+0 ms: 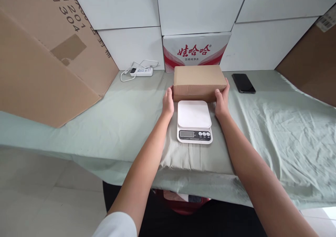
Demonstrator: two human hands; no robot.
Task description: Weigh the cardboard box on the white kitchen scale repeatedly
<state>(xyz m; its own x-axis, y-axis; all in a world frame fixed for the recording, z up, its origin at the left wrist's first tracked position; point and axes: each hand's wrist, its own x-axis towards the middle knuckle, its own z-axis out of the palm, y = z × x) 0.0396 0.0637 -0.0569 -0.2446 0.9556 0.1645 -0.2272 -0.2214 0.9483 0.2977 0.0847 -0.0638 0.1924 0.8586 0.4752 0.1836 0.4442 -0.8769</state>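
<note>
Your left hand (168, 103) and right hand (222, 102) grasp a brown cardboard box (198, 81) between them, each palm against one end, the right thumb lying on the near face. The box is a low, matt oblong with crisp edges. Just in front of it, between your wrists, sits a white scale (194, 115), its smooth plastic platform a rounded square above a dark button strip; you cannot tell whether box and scale touch. Beyond your hands, behind the box, stands a glossy white carton (196, 51) with red lettering. Near your right hand, outward and farther off, lies a flat, shiny black phone (243, 83). Beyond your left hand, outward, rests an oblong white plastic device (143, 72) with a thin looped cable (126, 81). Under everything spreads a pale green cloth (118, 125), softly wrinkled, more creased outward of your right hand.
</note>
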